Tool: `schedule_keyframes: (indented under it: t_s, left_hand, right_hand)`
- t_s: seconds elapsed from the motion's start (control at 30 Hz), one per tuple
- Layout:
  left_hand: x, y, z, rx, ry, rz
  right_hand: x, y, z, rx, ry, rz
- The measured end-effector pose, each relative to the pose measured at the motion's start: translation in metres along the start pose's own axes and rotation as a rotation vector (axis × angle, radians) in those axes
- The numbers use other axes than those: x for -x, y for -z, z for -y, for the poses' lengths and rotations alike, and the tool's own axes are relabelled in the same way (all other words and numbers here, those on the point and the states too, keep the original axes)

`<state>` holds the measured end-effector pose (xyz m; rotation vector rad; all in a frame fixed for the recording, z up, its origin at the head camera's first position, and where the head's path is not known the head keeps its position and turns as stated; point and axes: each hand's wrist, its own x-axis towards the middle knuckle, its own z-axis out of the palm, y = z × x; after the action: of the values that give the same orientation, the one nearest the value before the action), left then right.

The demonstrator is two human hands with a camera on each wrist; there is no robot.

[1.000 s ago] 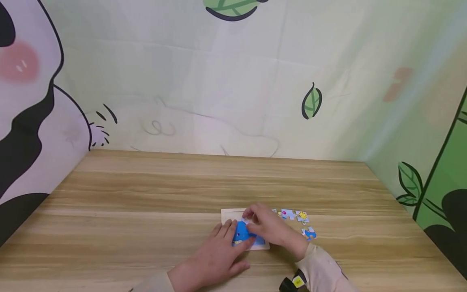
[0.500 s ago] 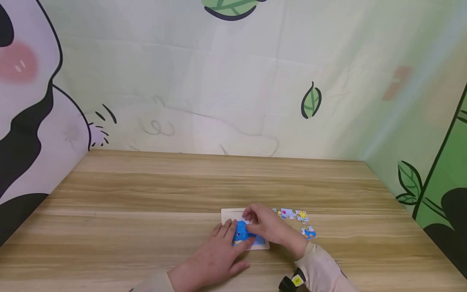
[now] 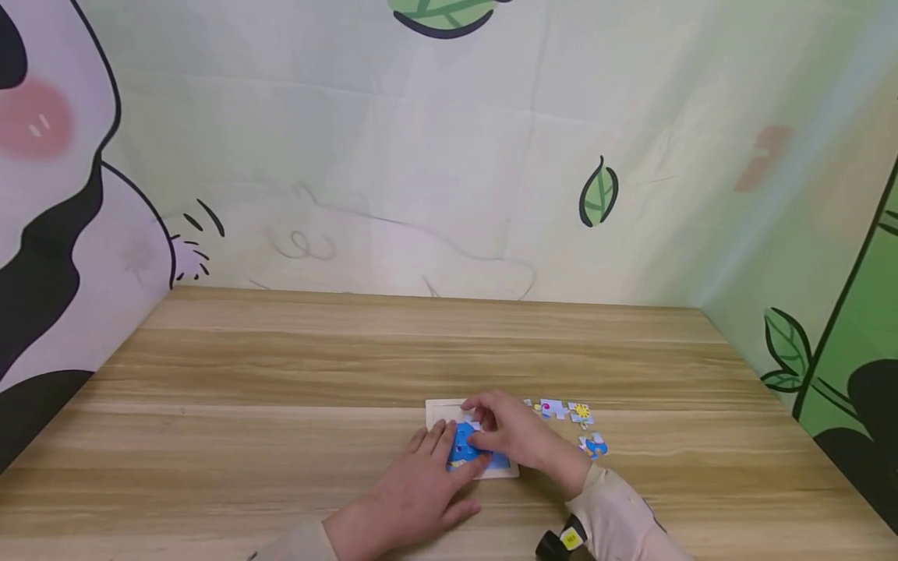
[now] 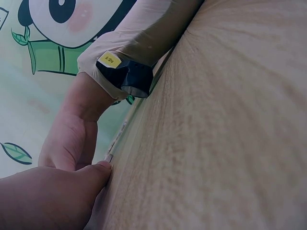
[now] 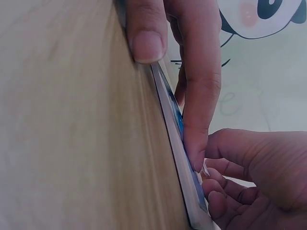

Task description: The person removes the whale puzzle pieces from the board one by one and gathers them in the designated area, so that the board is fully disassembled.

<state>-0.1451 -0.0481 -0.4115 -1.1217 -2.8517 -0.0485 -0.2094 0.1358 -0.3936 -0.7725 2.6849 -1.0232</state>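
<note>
A shallow light-framed jigsaw tray (image 3: 438,407) lies near the front of the table, with blue puzzle pieces (image 3: 464,446) fitted in its lower part. My left hand (image 3: 421,483) rests on the tray's left and front side, its fingers extended and its thumb (image 5: 147,45) by the near edge. Above the tray my right hand (image 3: 519,432) bends its fingers and pinches a small pale puzzle piece (image 5: 206,168), mostly hidden behind the fingertips. In the left wrist view the tray is seen almost edge-on, behind the left hand (image 4: 53,194).
Several loose puzzle pieces lie right of the tray, including a lilac one (image 3: 553,410), one with a yellow sun (image 3: 581,413) and a blue one (image 3: 594,446). A black wrist camera (image 3: 554,545) sits at the right cuff. Printed cloth walls (image 3: 449,156) bound the wooden table (image 3: 281,351).
My right hand's fingertips have shifted slightly left over the blue pieces. My left hand and the loose pieces stay in place.
</note>
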Motion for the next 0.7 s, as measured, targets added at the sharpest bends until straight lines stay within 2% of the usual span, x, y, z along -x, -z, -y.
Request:
schedule_keyframes:
  t_s: [0.23,0.4,0.7]
  left_hand:
    - [-0.0004,0.0024,-0.0003,0.012,0.007,0.023]
    - [-0.0006,0.003,-0.0004,0.029,0.012,0.042]
    - [-0.0013,0.002,-0.0007,0.033,0.013,0.048]
  right_hand:
    - [0.0,0.0007,0.0009,-0.016,-0.014,-0.013]
    - [0.001,0.0038,0.0012,-0.034,0.008,-0.041]
    - [0.0052,0.0095,-0.0004,-0.026,0.059,-0.042]
